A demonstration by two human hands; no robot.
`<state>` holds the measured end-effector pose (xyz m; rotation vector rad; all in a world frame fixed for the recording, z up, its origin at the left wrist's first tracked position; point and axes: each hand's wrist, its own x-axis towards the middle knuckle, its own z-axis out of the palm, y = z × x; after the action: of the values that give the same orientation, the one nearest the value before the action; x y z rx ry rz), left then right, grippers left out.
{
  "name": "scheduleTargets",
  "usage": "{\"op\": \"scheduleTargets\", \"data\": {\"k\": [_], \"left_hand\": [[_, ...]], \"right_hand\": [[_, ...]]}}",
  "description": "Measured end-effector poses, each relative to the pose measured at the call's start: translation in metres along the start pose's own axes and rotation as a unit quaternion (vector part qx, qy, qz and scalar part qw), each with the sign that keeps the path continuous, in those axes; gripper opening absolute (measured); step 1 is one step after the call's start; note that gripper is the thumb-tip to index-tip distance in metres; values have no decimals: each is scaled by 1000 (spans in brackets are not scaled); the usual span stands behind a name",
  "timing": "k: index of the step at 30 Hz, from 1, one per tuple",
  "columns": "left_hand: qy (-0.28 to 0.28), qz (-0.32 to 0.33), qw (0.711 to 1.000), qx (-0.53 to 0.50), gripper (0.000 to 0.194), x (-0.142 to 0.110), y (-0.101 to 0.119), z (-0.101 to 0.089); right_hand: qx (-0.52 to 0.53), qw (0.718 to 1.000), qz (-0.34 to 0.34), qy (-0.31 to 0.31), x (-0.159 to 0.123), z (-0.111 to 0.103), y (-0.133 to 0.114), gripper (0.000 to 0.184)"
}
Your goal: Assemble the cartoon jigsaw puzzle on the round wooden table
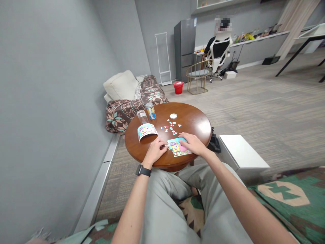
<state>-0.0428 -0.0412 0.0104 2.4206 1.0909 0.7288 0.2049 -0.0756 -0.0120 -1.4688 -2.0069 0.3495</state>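
A partly joined cartoon jigsaw puzzle (pixel 175 147) with a yellow figure lies near the front of the round wooden table. At its left edge, my left hand (pixel 156 149) is closed, thumb and forefinger pinched on a small puzzle piece, mostly hidden by the fingertips. My right hand (pixel 193 143) lies over the puzzle's upper right part, fingers stretched out and flat, covering some of the picture. Just beyond, several loose puzzle pieces (pixel 172 128) are scattered. A curved picture sheet (pixel 147 130) with a similar cartoon scene stands to the left.
On the round table (pixel 188 112) are a clear plastic cylinder (pixel 142 117), a cartoon-printed can (pixel 151 112) and a round white lid (pixel 173 116). A white box (pixel 243 150) stands right of the table. Farther back are a red bucket (pixel 178 87) and a seated person (pixel 209 45).
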Motion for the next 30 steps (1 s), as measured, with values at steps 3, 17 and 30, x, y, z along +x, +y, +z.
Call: {"op": "scheduleTargets", "data": {"k": [3,17,30], "left_hand": [[15,-18,1000,7,22,0,0,0],[8,-35,999,-19,9,2,-2,0],[7,-36,999,-15,11,2,-3,0]], "right_hand": [[4,1000,0,7,0,0,0,41],[32,999,26,23,0,-3,-6,31],[-37,999,-34,0,-3,0,-3,44]]}}
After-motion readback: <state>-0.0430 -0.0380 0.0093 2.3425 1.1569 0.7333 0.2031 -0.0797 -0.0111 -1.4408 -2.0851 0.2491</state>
